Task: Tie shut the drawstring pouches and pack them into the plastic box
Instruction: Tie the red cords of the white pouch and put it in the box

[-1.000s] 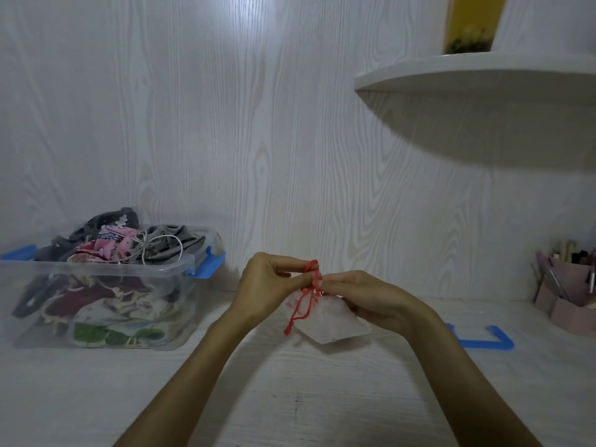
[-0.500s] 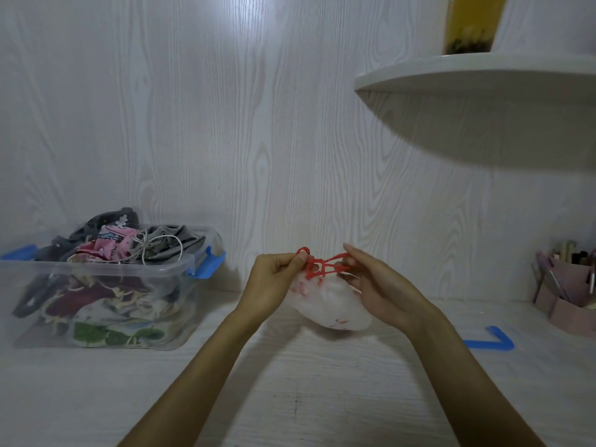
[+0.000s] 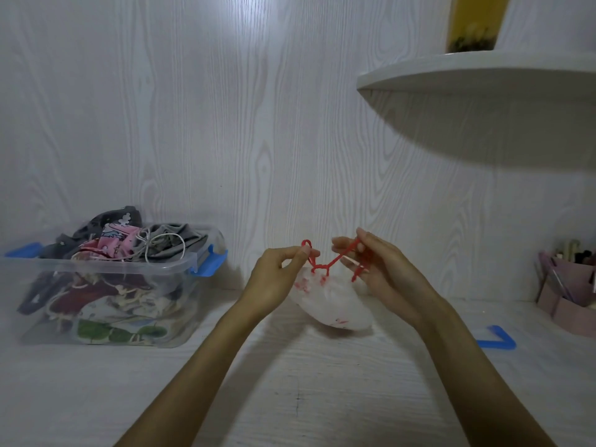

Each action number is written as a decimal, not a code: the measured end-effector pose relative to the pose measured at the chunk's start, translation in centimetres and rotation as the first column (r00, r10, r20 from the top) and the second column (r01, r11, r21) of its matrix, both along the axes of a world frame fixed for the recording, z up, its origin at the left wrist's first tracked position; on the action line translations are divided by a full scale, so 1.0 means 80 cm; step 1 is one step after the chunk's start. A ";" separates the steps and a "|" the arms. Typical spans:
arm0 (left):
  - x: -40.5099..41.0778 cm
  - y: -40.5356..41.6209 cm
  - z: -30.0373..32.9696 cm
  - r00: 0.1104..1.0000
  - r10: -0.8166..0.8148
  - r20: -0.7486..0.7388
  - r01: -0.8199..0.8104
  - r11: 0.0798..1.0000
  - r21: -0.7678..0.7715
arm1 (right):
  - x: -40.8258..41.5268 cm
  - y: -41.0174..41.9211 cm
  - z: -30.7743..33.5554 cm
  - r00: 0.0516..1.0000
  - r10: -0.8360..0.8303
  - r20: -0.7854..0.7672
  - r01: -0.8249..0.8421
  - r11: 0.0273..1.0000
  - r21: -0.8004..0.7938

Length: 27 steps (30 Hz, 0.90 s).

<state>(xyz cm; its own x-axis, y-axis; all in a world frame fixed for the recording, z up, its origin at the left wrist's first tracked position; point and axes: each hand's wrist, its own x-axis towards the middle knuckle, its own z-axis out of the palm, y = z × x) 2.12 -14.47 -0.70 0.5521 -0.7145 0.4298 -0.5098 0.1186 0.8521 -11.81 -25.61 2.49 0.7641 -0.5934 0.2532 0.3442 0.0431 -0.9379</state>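
Head view:
Left hand (image 3: 280, 273): pinches one loop of red drawstring (image 3: 325, 265).
Right hand (image 3: 380, 269): pinches the other end.
White pouch (image 3: 335, 301): hangs between hands, above counter (image 3: 290, 398) middle.
Plastic box (image 3: 106, 285): counter's left edge, heaped with pouches.

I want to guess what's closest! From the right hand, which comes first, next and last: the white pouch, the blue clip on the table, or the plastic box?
1. White pouch: hanging just below and left of the right hand, which pinches its red drawstring.
2. Blue clip: lying on the table, farther off to the right.
3. Plastic box: farthest, off at the left, beyond the left hand.
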 end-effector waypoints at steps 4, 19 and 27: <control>0.002 -0.003 -0.007 0.982 0.182 -0.053 -0.185 0.981 -0.059 | 0.013 0.011 -0.007 0.959 0.103 0.263 -0.200 0.907 0.372; 0.008 0.011 0.015 0.957 -0.160 -0.240 0.147 0.987 -0.068 | 0.034 0.020 -0.043 0.943 0.065 -0.327 -0.028 0.993 0.117; 0.023 0.025 0.018 0.934 -0.070 -0.351 0.148 0.969 0.200 | 0.022 0.015 -0.025 0.950 -0.004 -0.311 0.001 1.000 -0.013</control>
